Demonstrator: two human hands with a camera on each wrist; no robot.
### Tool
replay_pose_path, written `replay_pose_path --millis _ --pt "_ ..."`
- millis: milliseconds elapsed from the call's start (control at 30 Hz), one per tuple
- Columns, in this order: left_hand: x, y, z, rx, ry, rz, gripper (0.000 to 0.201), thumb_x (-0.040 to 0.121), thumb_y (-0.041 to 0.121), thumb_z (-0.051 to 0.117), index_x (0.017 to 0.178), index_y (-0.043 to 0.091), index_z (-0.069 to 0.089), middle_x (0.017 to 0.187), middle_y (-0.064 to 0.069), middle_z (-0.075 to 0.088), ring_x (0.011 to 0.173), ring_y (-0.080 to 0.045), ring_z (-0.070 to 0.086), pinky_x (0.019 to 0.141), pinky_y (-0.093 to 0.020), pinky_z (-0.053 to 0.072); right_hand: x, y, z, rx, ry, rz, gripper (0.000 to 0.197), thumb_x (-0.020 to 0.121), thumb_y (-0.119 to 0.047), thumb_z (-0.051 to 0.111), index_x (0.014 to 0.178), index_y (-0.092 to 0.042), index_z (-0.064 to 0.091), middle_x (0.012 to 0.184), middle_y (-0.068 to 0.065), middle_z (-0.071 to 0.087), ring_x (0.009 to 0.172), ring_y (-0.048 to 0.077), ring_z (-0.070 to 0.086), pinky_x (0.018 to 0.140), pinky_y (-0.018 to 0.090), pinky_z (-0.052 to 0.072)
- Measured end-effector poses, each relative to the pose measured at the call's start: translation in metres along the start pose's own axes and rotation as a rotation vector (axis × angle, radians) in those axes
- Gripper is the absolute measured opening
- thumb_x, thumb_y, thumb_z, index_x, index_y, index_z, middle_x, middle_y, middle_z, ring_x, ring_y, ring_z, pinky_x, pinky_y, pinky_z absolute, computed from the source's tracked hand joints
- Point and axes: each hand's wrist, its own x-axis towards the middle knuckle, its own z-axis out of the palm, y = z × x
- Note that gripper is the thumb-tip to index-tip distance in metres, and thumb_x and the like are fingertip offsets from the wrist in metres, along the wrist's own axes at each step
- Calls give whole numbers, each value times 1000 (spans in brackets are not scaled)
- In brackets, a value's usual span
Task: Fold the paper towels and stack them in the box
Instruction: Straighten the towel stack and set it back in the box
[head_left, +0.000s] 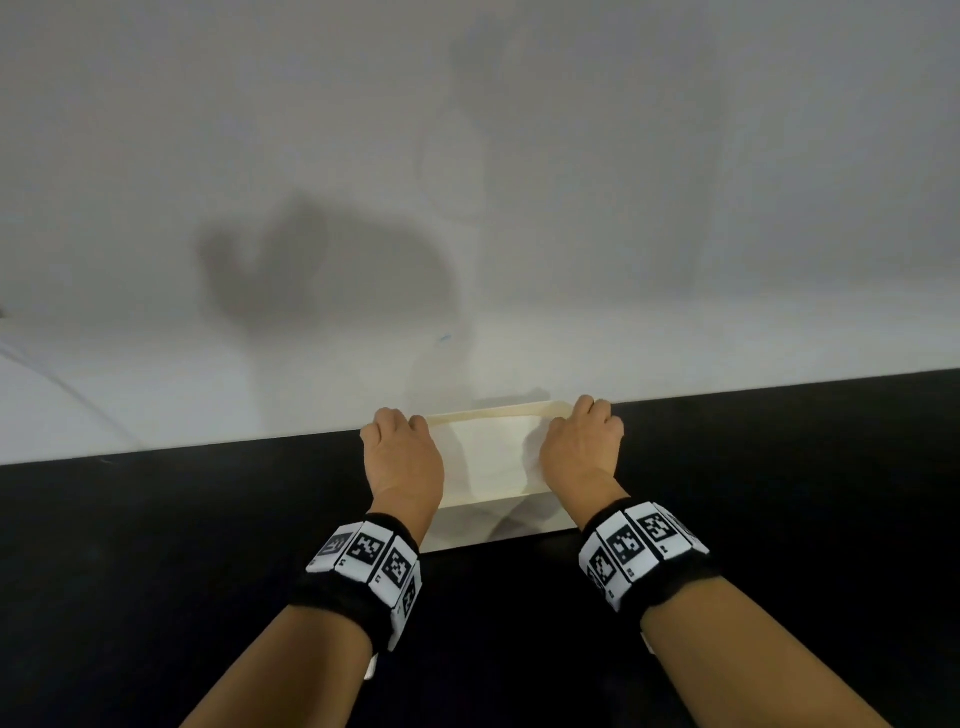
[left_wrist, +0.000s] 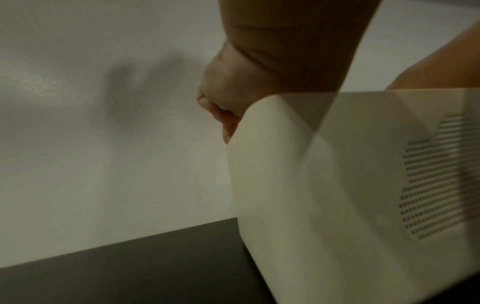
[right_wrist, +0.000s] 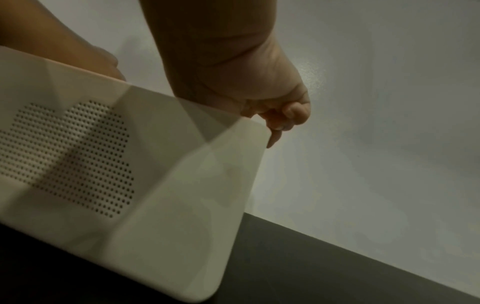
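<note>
A cream plastic box (head_left: 493, 512) with rounded corners and a perforated side panel stands on the black surface against the white wall. My left hand (head_left: 400, 447) grips the box's left end over the rim, and my right hand (head_left: 582, 441) grips its right end. In the left wrist view the fingers (left_wrist: 223, 117) curl over the box (left_wrist: 337, 185) corner. The right wrist view has the fingers (right_wrist: 280, 119) curled over the rim of the box (right_wrist: 155, 185). The box's inside shows only pale surface; no paper towels can be made out.
A white wall (head_left: 467, 182) rises directly behind the box, with hand shadows on it. The black surface (head_left: 156, 571) stretches left and right of the box and toward me.
</note>
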Motion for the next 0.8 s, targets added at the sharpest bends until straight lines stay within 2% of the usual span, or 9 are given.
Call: replay_pose_path --millis 200,300,433,533,667,733,800 --pt "4 -1 1 -15 -14 41 35 94 15 33 126 6 43 125 -8 49 117 -24 40 99 -33 31 0 5 1 35 -68 34 36 97 -18 27 114 -12 59 121 10 48 110 25 43 88 35 34" --pt "4 -8 -3 -29 0 79 34 93 15 34 124 8 45 124 -7 52 116 -24 41 98 -34 31 -4 12 -5 101 -87 49 37 96 -19 27 117 -12 57 121 11 51 111 26 45 87 37 34" --pt "-7 -17 -19 -28 13 119 31 92 15 36 117 11 53 121 -6 56 118 -26 41 100 -38 29 -22 21 -16 186 -89 37 39 96 -17 28 127 -8 51 127 14 49 117 28 45 92 38 36" --pt "-24 -14 -41 -27 32 122 26 90 15 39 105 15 60 118 -7 57 118 -28 40 102 -38 27 -47 36 -29 261 -79 36 38 96 -18 34 130 -8 47 131 15 46 120 29 43 95 37 38" --pt "-59 17 -78 -155 153 182 21 87 14 45 103 11 58 116 -12 55 115 -31 39 101 -38 28 -97 74 -45 473 -73 17 35 96 -23 42 126 -11 53 127 12 53 115 27 51 93 38 44" --pt "-84 47 -99 -250 186 283 21 86 15 46 102 11 59 111 -11 57 112 -30 40 97 -37 29 -129 107 -49 594 -111 39 35 96 -29 47 126 -14 56 126 8 57 113 25 55 94 38 48" --pt "-114 83 -117 -320 165 398 25 88 19 46 108 14 60 111 -10 57 113 -30 41 95 -37 30 -166 146 -49 728 -129 89 39 95 -32 50 130 -16 54 129 5 57 118 22 53 100 38 45"
